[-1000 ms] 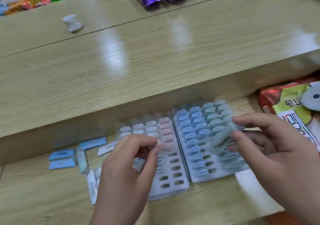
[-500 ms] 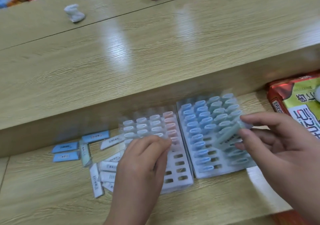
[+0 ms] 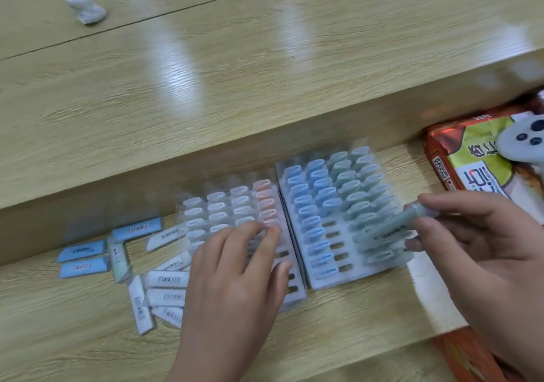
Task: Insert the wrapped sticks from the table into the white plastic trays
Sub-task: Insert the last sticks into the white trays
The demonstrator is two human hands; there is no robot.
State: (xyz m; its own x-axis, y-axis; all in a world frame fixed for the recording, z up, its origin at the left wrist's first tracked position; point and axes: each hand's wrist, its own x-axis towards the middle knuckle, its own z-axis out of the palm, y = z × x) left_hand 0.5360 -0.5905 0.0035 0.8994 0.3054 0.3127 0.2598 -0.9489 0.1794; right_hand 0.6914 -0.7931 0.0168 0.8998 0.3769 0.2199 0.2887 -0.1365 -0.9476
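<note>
Two white plastic trays lie side by side on the lower shelf. The left tray (image 3: 295, 294) holds white and pink wrapped sticks in its far rows. The right tray (image 3: 329, 280) is mostly filled with blue and green sticks. My left hand (image 3: 232, 281) rests on the left tray, its fingertips pressing on a pink stick near the tray's right column. My right hand (image 3: 477, 252) pinches a green wrapped stick (image 3: 382, 228) held slantwise over the right tray's right side. Loose blue, green and white sticks (image 3: 164, 278) lie on the table left of the trays.
A raised wooden counter (image 3: 235, 87) runs behind the trays, with a crumpled white tissue (image 3: 85, 6) on it. An orange snack packet (image 3: 477, 160) with a white controller (image 3: 524, 143) on it sits at the right. A white strip (image 3: 432, 302) lies beneath my right hand.
My left hand has moved forward onto the left tray, fingertips now on the pink column. My right hand keeps the green stick over the right tray, barely shifted.
</note>
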